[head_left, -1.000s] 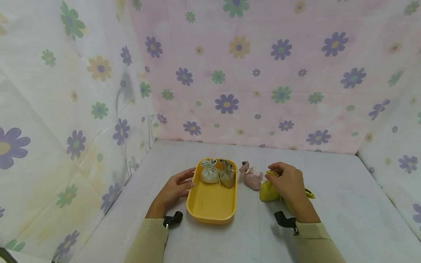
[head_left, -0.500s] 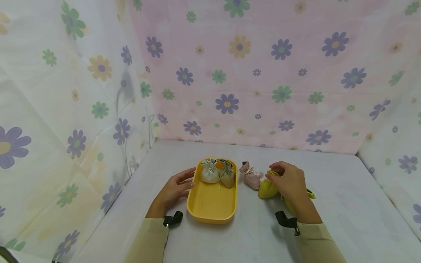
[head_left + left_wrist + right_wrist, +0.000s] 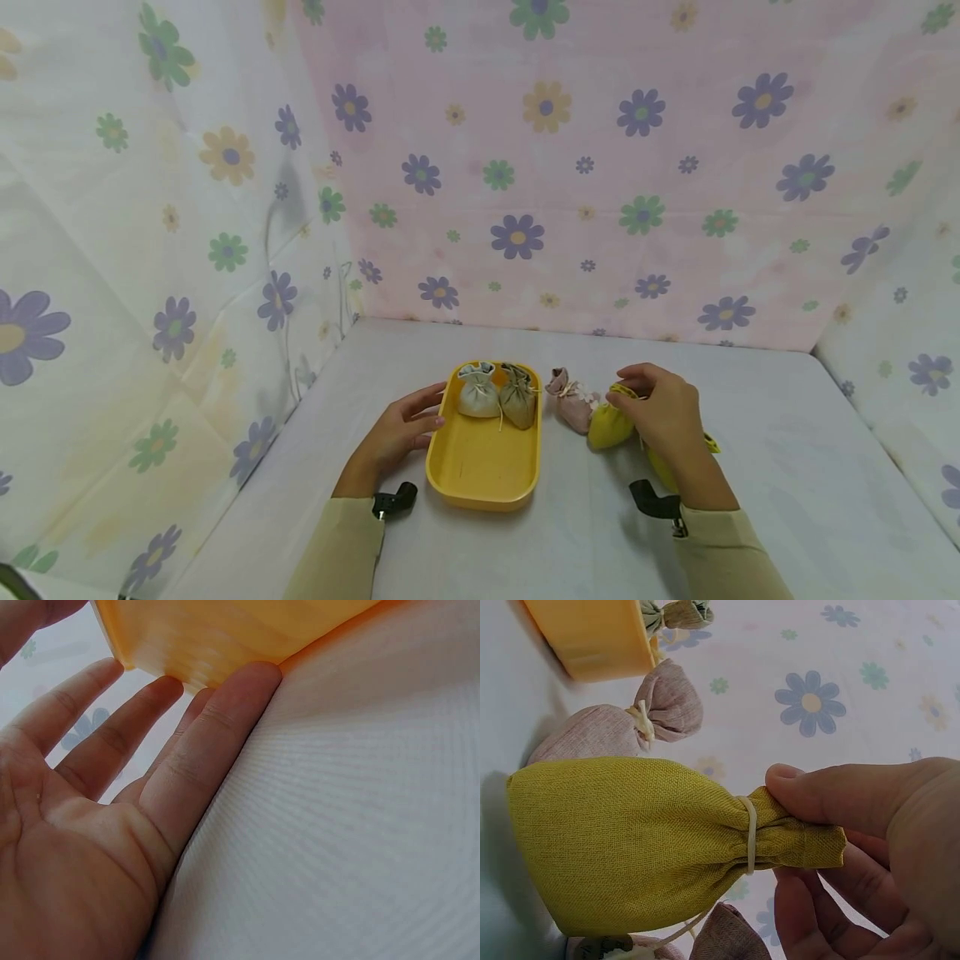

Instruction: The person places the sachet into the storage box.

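Yellow pouch (image 3: 609,427) higher, partly behind right hand (image 3: 667,412)

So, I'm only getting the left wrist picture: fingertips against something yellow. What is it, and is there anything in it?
Observer: At the far end of the yellow tray sit two pouches, a pale pouch and a darker pouch.
Operator: Oh, lovely! And is anything being held, off where I can't look?
Observer: Yes, the right hand pinches a mustard pouch.
Operator: Is there something between that and the tray?
Observer: A pink pouch, outside the tray.
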{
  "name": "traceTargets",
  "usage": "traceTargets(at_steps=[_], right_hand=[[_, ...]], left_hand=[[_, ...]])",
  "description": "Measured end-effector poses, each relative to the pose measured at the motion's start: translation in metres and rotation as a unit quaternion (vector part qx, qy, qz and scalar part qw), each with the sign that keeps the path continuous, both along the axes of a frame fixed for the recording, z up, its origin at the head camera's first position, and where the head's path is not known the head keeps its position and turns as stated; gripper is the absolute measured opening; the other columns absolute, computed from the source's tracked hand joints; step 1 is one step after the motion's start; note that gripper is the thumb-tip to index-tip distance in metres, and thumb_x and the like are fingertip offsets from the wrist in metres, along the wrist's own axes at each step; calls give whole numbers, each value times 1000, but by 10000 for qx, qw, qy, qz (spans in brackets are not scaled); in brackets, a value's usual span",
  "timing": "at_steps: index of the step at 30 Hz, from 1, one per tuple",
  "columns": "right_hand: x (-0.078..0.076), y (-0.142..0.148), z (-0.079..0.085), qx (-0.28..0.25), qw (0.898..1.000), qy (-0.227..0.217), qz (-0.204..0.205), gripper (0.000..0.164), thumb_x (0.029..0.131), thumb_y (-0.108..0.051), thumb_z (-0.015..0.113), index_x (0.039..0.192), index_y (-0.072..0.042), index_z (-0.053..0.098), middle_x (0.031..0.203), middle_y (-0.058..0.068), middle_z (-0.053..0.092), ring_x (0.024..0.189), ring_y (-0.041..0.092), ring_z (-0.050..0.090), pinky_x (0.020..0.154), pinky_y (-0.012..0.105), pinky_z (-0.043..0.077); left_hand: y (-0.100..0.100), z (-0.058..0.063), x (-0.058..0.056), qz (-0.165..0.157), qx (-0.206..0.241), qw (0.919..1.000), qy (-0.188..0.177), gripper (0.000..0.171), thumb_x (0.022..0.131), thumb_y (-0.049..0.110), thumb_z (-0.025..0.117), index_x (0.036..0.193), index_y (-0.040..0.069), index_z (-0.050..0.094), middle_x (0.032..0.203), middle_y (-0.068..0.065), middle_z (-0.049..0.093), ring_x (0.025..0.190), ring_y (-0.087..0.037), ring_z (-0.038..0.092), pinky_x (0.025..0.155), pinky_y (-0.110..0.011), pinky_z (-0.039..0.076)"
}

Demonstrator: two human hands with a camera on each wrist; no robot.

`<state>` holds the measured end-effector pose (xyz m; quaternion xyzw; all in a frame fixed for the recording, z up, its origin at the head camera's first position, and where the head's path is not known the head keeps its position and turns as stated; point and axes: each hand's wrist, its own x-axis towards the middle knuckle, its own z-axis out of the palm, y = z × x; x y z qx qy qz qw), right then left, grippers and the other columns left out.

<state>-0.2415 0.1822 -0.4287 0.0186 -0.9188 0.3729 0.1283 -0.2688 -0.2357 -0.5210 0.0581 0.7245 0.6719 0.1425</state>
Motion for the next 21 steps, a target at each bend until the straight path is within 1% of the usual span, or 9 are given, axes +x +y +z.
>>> traceTargets(at_steps=[6, 10, 16, 21], right_hand=[[1, 2, 2, -40, 10000, -68, 2, 34, 90, -29, 81, 118, -13, 72, 109, 9, 79, 104, 31, 74, 89, 50, 62], [2, 4, 3, -102, 9999, -70, 10, 35, 90, -32, 82, 118, -13, 73, 110, 8, 79, 103, 29, 75, 89, 49, 62], [3, 1, 6, -182, 9997, 109, 76, 36, 89, -35, 83, 117, -15, 73, 109, 7, 79, 101, 28, 75, 88, 48, 63], [5, -3, 11, -197, 9995, 185, 135, 35, 88, -33, 84, 117, -15, 73, 108, 7, 79, 100, 27, 75, 86, 48, 63]], left_hand=[[-1, -2, -1, 18, 63, 10000, 6, 62, 94, 23, 77, 150, 36, 53, 157, -3, 49, 133, -28, 60, 93, -42, 62], [0, -3, -1, 18, 63, 10000, -32, 62, 94, 23, 77, 150, 36, 53, 157, -4, 49, 133, -27, 60, 94, -42, 62], [0, -2, -2, -13, 15, 10000, -13, 63, 95, 22, 76, 151, 35, 52, 157, -4, 48, 134, -29, 59, 94, -41, 61], [0, -2, -1, 3, 32, 10000, -24, 61, 96, 20, 75, 150, 35, 52, 157, -4, 49, 136, -30, 58, 94, -41, 62]])
